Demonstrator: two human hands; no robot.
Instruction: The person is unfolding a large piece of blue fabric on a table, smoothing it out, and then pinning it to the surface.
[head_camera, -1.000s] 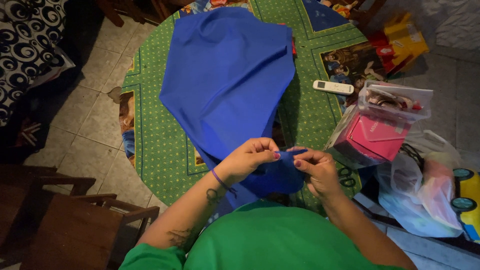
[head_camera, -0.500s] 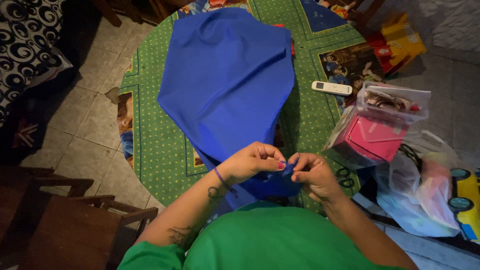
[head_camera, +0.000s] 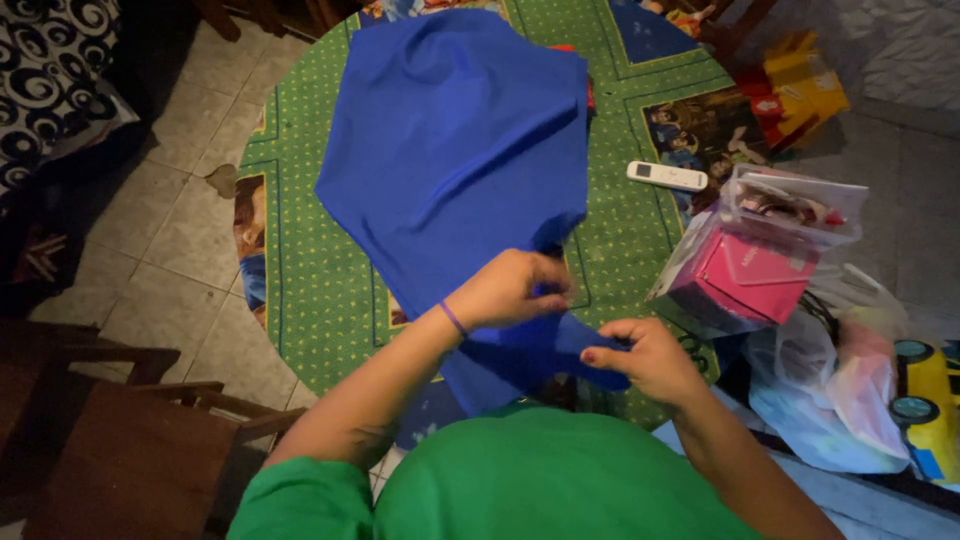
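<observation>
- A person in a green top is standing over a round bench (head_camera: 300, 290) covered in a green patterned cloth, and a big blue fabric (head_camera: 460, 150) is lying spread across the middle of it.
- The near end of the blue fabric is hanging off the bench edge towards the person, and both hands are working on it there.
- The left hand (head_camera: 510, 290), with a thin purple band at the wrist, is closing its grip on a fold of the blue fabric, fingers curled together over it.
- The right hand (head_camera: 650, 360) is pinching the fabric's near edge just to the right of the left hand, thumb and fingers pressed together on the cloth.
- A white remote control (head_camera: 667, 176) is lying on the bench to the right of the blue fabric.
- A clear plastic bag (head_camera: 790, 215) is sitting at the bench's right edge, holding a pink box (head_camera: 745, 275) and some small items I cannot make out.
- Another see-through bag (head_camera: 830, 400) is slumping below it, off the bench, its contents unclear.
- A yellow toy car (head_camera: 925, 400) is sitting just right of that bag.
- A wooden chair (head_camera: 130, 440) is standing to the left of the bench.
</observation>
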